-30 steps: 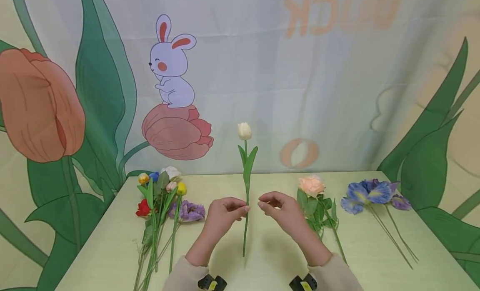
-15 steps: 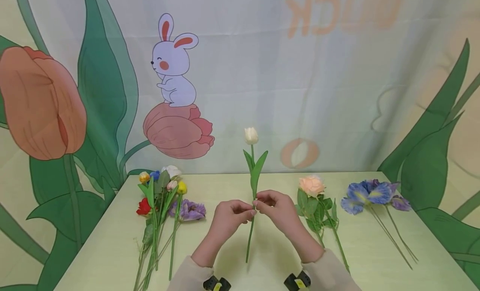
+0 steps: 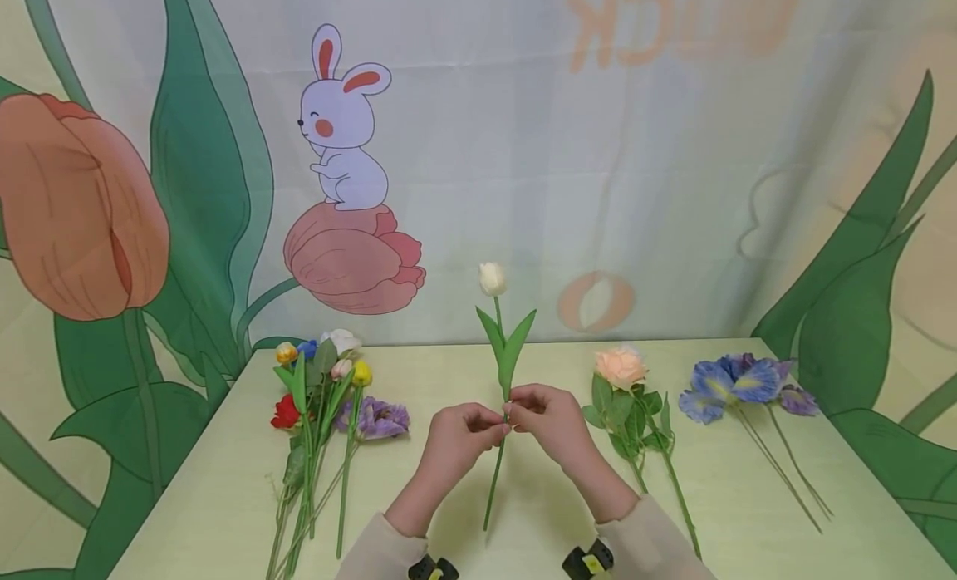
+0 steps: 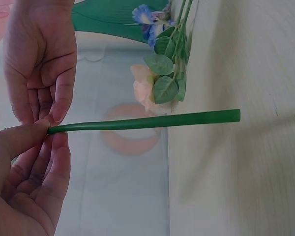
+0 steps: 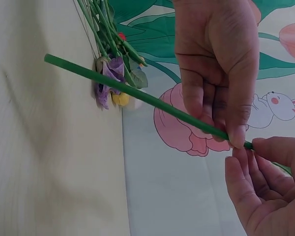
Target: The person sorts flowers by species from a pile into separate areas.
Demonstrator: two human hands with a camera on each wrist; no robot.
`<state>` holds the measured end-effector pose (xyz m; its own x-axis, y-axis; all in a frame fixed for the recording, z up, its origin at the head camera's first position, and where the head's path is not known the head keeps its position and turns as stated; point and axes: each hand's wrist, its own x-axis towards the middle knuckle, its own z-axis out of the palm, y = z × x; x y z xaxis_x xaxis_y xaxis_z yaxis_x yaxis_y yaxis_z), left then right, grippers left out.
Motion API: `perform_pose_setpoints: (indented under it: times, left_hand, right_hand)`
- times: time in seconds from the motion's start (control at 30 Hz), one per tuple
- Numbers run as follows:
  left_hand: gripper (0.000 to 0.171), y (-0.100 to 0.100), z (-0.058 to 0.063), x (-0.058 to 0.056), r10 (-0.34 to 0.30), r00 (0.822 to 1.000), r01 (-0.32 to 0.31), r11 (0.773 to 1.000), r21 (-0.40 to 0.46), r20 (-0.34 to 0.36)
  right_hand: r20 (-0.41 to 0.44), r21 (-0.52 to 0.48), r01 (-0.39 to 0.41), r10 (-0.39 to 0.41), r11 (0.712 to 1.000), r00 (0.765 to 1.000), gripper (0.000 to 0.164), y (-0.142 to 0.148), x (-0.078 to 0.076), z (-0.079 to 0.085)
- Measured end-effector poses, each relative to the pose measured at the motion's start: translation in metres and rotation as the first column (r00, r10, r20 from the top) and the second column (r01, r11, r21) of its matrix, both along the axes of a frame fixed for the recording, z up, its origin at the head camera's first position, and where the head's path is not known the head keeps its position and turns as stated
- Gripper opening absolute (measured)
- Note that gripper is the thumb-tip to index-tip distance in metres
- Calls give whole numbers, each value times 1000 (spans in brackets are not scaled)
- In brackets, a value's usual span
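Observation:
A white tulip (image 3: 492, 279) with two green leaves stands nearly upright above the middle of the table, its lower end tilted slightly left. My left hand (image 3: 459, 441) pinches its stem between thumb and fingers. Just above that grip, my right hand (image 3: 552, 420) pinches the same stem below the leaves. Both sets of fingertips lie close together. In the left wrist view the bare green stem (image 4: 157, 121) sticks out past the fingers, its cut end off the tabletop. The right wrist view shows the stem (image 5: 137, 94) running from the pinched fingers over the table.
At the left of the table (image 3: 194, 513) lies a bunch of mixed flowers, with a red flower (image 3: 286, 412) and a purple flower (image 3: 383, 419). A peach rose (image 3: 620, 368) lies right of my hands, and blue-purple irises (image 3: 736, 385) farther right. A printed curtain (image 3: 463, 148) hangs behind.
My right hand has moved left and gone from apart from the tulip to pinching its stem. The tulip has shifted slightly right and down, and its lean has changed.

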<state>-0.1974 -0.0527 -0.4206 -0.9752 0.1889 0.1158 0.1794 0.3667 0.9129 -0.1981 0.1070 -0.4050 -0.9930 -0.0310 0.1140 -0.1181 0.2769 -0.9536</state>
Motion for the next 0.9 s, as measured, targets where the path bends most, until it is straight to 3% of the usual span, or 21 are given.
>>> perform_pose_setpoints:
  times: [0.23,0.5,0.7,0.9]
  left_hand:
    - [19,-4,-2,-1,-31,999,30,999,-39,-16]
    - [20,-28,-8,-6,-21,1000,21,992,-128,-1]
    - [20,-54,-13,-7,60,998,-56,982,-179,16]
    - [21,-85,-14,-7,151,988,-150,949,-276,-18]
  right_hand:
    - [22,-9,-2,2,1000,1000,22,3,0,-2]
    - [65,-9,-16,16,1000,998,22,12,0,-14]
    - [138,-41,-35,41,999,990,25,24,1,-27]
    - [190,-65,-59,70,996,979,28,31,-2,-41]
